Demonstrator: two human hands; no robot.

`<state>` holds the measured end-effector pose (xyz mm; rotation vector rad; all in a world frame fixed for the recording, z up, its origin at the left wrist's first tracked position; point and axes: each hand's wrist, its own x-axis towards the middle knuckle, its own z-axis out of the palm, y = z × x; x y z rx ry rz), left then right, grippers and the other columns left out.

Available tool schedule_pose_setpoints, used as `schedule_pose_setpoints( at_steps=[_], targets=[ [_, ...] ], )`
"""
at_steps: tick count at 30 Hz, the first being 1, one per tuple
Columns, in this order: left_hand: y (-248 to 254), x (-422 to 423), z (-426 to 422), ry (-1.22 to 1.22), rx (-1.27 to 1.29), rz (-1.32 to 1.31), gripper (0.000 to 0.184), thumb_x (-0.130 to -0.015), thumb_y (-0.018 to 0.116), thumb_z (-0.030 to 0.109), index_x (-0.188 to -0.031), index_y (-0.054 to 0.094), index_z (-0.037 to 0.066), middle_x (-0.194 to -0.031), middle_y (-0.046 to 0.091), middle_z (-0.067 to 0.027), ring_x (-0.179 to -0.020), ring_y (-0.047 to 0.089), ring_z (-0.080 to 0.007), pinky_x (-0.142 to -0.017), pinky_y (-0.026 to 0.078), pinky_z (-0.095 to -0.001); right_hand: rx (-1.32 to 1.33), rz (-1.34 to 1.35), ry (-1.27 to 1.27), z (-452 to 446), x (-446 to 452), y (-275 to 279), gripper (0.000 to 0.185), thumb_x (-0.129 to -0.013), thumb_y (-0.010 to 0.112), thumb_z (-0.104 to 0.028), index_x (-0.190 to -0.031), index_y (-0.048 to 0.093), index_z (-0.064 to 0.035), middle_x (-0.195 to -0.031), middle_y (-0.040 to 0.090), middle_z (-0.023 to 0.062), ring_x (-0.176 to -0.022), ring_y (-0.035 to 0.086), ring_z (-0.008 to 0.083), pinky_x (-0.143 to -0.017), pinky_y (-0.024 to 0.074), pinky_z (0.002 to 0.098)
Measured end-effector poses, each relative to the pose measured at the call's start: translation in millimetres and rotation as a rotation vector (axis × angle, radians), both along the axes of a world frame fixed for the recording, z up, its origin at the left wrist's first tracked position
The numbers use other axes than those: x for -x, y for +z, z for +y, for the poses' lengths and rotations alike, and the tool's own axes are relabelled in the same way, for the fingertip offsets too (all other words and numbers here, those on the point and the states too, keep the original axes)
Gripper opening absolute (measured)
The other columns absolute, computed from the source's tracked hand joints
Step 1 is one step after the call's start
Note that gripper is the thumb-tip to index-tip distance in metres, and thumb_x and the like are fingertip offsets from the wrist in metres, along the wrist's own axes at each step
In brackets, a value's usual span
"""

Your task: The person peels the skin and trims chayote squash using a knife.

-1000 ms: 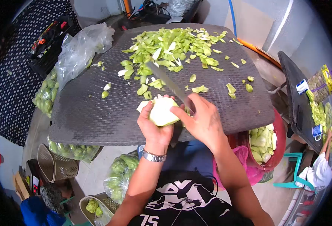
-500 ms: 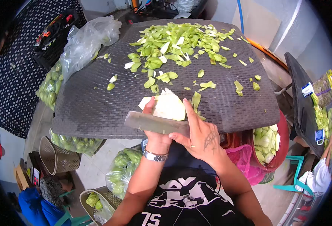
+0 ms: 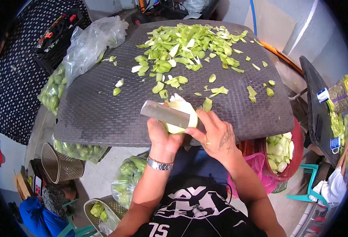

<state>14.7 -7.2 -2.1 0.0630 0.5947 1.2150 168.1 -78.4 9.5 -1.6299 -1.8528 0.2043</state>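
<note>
My left hand (image 3: 164, 134) is closed around a partly peeled chayote (image 3: 188, 108), pale inside with a green strip of skin on its right side. In my right hand (image 3: 217, 134) is a knife (image 3: 164, 113) with a wide, square-ended blade. The blade lies across the chayote and points left; its handle is hidden by my fingers. A strip of green peel (image 3: 207, 104) hangs just beyond my right fingers. Both hands are over the near edge of the dark woven-pattern table (image 3: 103, 114). A large heap of green peels (image 3: 189, 43) covers the table's far part.
A clear plastic bag (image 3: 91, 49) lies on the table's left corner. Bags of chayotes (image 3: 130, 177) stand below. A red tub (image 3: 296, 150) at the right holds peeled pieces, beside a pink bag (image 3: 255, 170). Another person's arm (image 3: 343, 156) is at a second table.
The knife has moved up and turned, from in front of the chayote to across it. My left hand has rotated the chayote, and my right hand's fingers have curled in more.
</note>
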Motion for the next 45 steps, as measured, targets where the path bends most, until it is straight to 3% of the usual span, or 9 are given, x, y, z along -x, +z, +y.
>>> schedule_pose_setpoints(
  at_steps=[4,5,8,12,21,25,34,38,45],
  targets=[
    [-3,9,14,-0.127,0.009,0.006,0.036,-0.104,0.048,0.023,-0.127,0.060,-0.002,-0.120,0.070,-0.0188,-0.111,0.069,-0.0352,-0.101,0.056,-0.0495,0.248,0.486,0.082,9,-1,8,0.054,-0.105,0.056,-0.057,-0.126,0.058,-0.0073,-0.078,0.065,0.0139,-0.072,0.071,0.0369,-0.063,0.0560,0.0489],
    [-1,14,14,-0.133,0.007,0.025,0.037,-0.104,0.049,0.024,-0.124,0.061,-0.004,-0.118,0.071,-0.0193,-0.109,0.070,-0.0359,-0.101,0.055,-0.0501,0.505,0.728,0.115,13,-8,6,0.058,-0.109,0.042,-0.059,-0.126,0.057,-0.0057,-0.070,0.063,0.0083,-0.055,0.063,0.0213,-0.051,0.0521,0.0384],
    [6,29,19,-0.177,-0.016,0.044,0.038,-0.103,0.050,0.025,-0.124,0.061,-0.004,-0.117,0.071,-0.0194,-0.110,0.070,-0.0353,-0.101,0.056,-0.0498,0.873,1.222,0.289,27,-31,24,0.069,-0.109,0.029,-0.067,-0.132,0.056,-0.0080,-0.072,0.063,0.0057,-0.042,0.048,0.0101,-0.039,0.0435,0.0293],
    [20,36,17,-0.225,-0.107,-0.105,0.044,-0.105,0.051,0.038,-0.133,0.058,0.004,-0.130,0.066,-0.0223,-0.119,0.066,-0.0388,-0.099,0.053,-0.0625,0.785,1.316,0.203,54,-35,19,0.081,-0.107,0.022,-0.071,-0.144,0.048,-0.0033,-0.078,0.068,0.0148,-0.038,0.044,0.0087,-0.035,0.0400,0.0262],
    [1,34,23,-0.167,-0.287,-0.077,0.057,-0.107,0.041,0.049,-0.145,0.054,0.008,-0.139,0.063,-0.0211,-0.123,0.064,-0.0349,-0.092,0.055,-0.0544,0.518,0.839,0.067,6,-17,19,0.027,-0.110,0.052,-0.020,-0.129,0.052,-0.0012,-0.083,0.069,0.0122,-0.054,0.065,0.0145,-0.046,0.0511,0.0291],
    [3,26,22,-0.198,-0.157,-0.270,0.053,-0.109,0.042,0.049,-0.143,0.055,0.010,-0.136,0.065,-0.0191,-0.122,0.065,-0.0305,-0.103,0.052,-0.0498,0.574,0.785,0.044,-32,4,40,0.061,-0.106,0.057,-0.011,-0.162,0.034,-0.0082,-0.078,0.070,0.0119,-0.054,0.063,0.0131,-0.052,0.0516,0.0292],
    [-8,14,15,-0.114,-0.314,-0.059,0.048,-0.110,0.043,0.045,-0.138,0.057,0.007,-0.122,0.070,-0.0187,-0.115,0.068,-0.0298,-0.104,0.053,-0.0460,0.600,0.664,0.084,-64,7,34,0.069,-0.104,0.057,-0.005,-0.166,0.028,-0.0146,-0.091,0.074,0.0219,-0.065,0.074,0.0218,-0.065,0.0583,0.0336],
    [-13,9,17,-0.064,-0.326,0.006,0.052,-0.110,0.042,0.044,-0.149,0.048,0.010,-0.125,0.065,-0.0210,-0.110,0.068,-0.0390,-0.096,0.056,-0.0561,0.590,0.657,0.072,-71,8,36,0.068,-0.104,0.056,-0.003,-0.165,0.029,-0.0136,-0.101,0.074,0.0278,-0.075,0.078,0.0268,-0.071,0.0600,0.0347],
    [2,3,12,-0.085,-0.425,0.099,0.057,-0.109,0.044,0.043,-0.158,0.039,0.014,-0.125,0.064,-0.0216,-0.103,0.069,-0.0371,-0.093,0.058,-0.0544,0.589,0.661,0.070,-75,3,32,0.067,-0.104,0.056,-0.003,-0.165,0.031,-0.0131,-0.088,0.073,0.0203,-0.066,0.073,0.0212,-0.064,0.0583,0.0331]
  ],
)
